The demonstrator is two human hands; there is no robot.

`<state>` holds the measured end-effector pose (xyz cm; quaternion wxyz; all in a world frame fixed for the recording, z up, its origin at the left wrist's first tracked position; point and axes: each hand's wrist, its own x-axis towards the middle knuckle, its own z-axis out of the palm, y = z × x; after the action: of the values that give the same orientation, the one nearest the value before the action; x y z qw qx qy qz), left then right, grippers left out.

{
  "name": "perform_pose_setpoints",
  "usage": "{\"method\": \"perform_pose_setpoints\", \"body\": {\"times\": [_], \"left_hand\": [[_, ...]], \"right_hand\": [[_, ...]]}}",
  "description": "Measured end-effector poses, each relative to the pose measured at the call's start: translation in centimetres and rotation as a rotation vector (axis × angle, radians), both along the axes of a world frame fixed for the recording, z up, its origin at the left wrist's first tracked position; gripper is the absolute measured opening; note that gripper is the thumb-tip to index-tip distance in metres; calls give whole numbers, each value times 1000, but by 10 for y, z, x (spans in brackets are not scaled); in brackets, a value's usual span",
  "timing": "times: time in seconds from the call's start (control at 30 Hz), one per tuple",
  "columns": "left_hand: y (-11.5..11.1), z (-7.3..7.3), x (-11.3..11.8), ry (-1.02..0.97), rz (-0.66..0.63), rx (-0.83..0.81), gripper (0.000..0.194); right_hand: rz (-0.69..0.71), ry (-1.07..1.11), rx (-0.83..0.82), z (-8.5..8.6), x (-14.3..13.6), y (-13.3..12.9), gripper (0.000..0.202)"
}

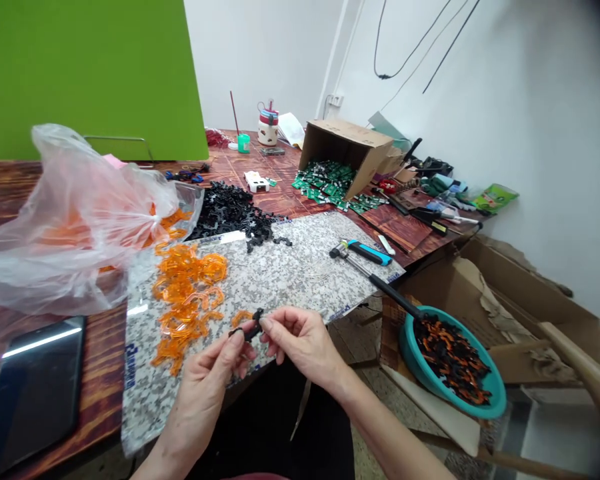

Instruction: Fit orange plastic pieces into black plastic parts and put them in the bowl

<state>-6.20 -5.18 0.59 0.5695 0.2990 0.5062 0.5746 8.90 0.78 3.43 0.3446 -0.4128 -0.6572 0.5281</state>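
Between my two hands, above the near edge of the speckled board [300, 280], is a small black plastic part [254, 328]. My left hand [213, 370] pinches its left end with thumb and fingers. The right end is gripped by my right hand [297, 340], thumb on top. Just behind the fingertips an orange plastic piece [242, 317] shows, partly hidden; I cannot tell whether it touches the black part. A heap of translucent orange pieces [185, 300] lies on the board to the left. Farther back sits a pile of black parts [230, 210].
A hammer [375, 280] and a blue-black cutter [367, 252] lie on the board's right. A teal basin [411, 353] of black-and-orange parts stands lower right. A tipped cardboard box [370, 163] spills green circuit boards [325, 181]. A plastic bag [80, 227] and black tablet [35, 393] are left.
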Motion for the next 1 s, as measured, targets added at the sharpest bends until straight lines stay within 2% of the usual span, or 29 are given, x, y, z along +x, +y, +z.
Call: {"method": "perform_pose_setpoints", "body": {"times": [0.1,0.17,0.27,0.37,0.67,0.8,0.9,1.0], "left_hand": [[2,5,-1,-87,96,-50,39],[3,10,-2,-117,119,-63,38],[3,13,-2,-109,79,-65,37],[2,13,-1,-68,24,-69,36],[0,13,-2,-88,-33,-111,36],[-1,13,0,-125,-16,-84,29],[-2,12,2,-99,-19,-57,30],[-1,11,5,-67,-29,-33,30]], "right_hand": [[-116,-390,375,-2,38,30,23],[-209,-511,455,-4,66,54,14],[-230,-646,499,-10,96,82,10],[-173,-734,527,-16,106,94,9],[-83,-812,581,-20,106,111,7],[-116,-750,601,-11,92,94,10],[-156,-606,587,3,64,53,14],[-133,-297,444,12,30,1,11]]}}
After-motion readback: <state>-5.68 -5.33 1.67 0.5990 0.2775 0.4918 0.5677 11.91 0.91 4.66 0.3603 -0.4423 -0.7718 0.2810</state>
